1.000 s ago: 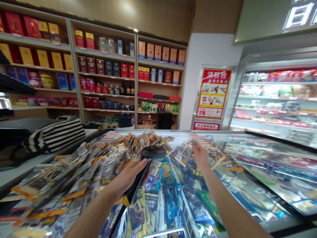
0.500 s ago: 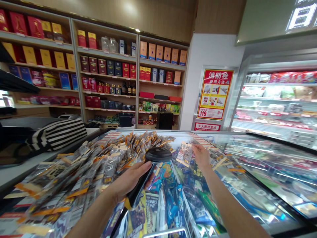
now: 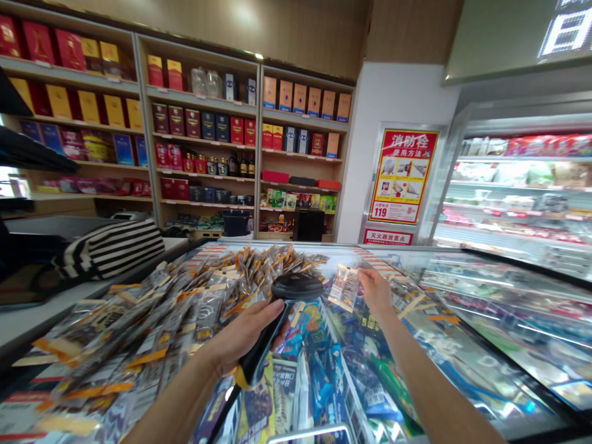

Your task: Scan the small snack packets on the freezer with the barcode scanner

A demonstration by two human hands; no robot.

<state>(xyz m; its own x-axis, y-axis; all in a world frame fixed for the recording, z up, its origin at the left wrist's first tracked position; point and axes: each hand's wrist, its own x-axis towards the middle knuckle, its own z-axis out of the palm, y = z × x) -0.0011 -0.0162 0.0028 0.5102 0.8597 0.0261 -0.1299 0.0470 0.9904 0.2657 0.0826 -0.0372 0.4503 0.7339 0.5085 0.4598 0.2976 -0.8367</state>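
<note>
My left hand (image 3: 252, 327) is wrapped round the handle of a black barcode scanner (image 3: 296, 285), its head tilted away from me and a cable running down from the yellow-edged grip. To the right, my right hand (image 3: 375, 290) pinches the upper edge of a small clear packet (image 3: 344, 287) with printed text, held up with its face toward me. The scanner's head is close to the packet but apart from it. A large heap of similar orange-edged packets (image 3: 157, 333) spreads over the freezer top at left and behind the scanner.
Beneath my hands, a chest freezer (image 3: 340, 345) holds blue, yellow and green ice-cream packs. A black-and-white striped bag (image 3: 111, 250) lies on the left counter. Shelves of boxes (image 3: 203, 126) line the back wall. A lit fridge (image 3: 522, 191) stands at right, beside a red-and-yellow poster (image 3: 402, 176).
Almost nothing differs. The view has shifted very slightly, while both hands keep the scanner and the packet in about the same places.
</note>
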